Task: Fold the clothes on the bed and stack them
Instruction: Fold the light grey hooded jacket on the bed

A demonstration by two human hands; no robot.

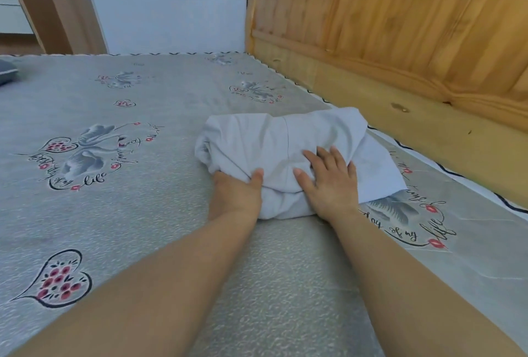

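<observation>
A pale, whitish-lilac garment lies bunched into a thick, soft bundle on the right half of a bed, near the wooden headboard; its surface is plain, creased in broad rounded folds, with one fine seam running down the middle and a flatter flap spreading to the right onto the sheet; what kind of garment it is cannot be told. The left hand grips the bundle's near-left edge, thumb pressed on top of the cloth and fingers tucked out of sight beneath it; the right hand rests flat on top, fingers straight and spread, palm down on the fabric. One garment is in view, two bare hands and forearms reach in from the bottom of the frame, and one dark grey cushion or pillow corner shows at the far left edge. The bed is covered with a grey sheet of finely textured weave, printed with grey tulips, black script and hearts filled with pink flowers; a dark zigzag trim runs along its far and right borders. The headboard is of knotty, honey-coloured planks; behind the bed stands a pale blue panel, with brown wooden framing to its left.
</observation>
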